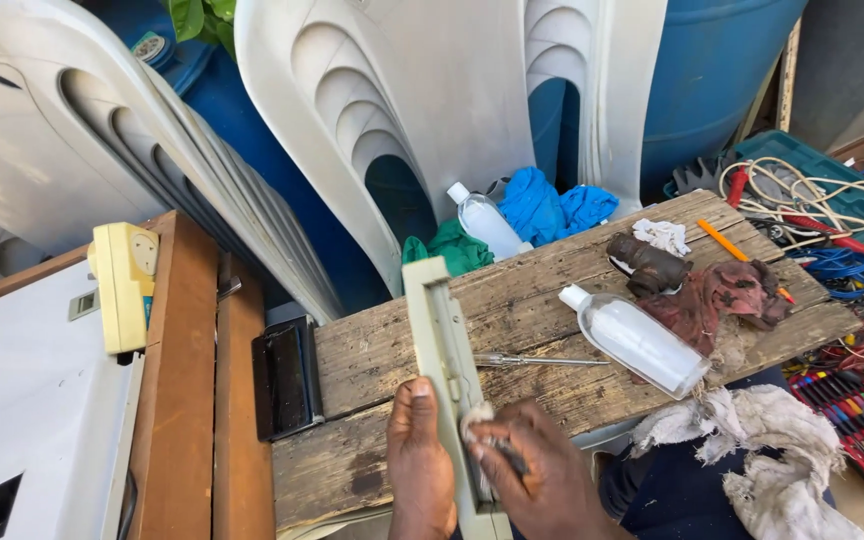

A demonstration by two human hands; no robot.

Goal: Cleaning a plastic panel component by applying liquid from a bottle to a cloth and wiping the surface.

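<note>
A long, narrow pale green plastic panel (439, 330) lies on end across the worn wooden board (372, 350), reaching away from me. My left hand (420, 455) grips its near end from the left side. My right hand (537, 470) presses a small whitish wad of cloth (476, 414) against the panel's inner face, with a dark thin object under the fingers. A slim metal screwdriver (532, 360) rests on the board just right of the panel. A clear plastic bottle (637, 342) with a white cap lies on its side beyond it.
Dark stained rags (697, 285) and an orange pencil (724, 240) sit at the board's right end. A dirty white cloth (752, 440) covers my lap. White plastic chairs (392, 90) and blue barrels (712, 70) stand behind. Tangled cables (832, 200) and a tool tray (852, 410) fill the right side.
</note>
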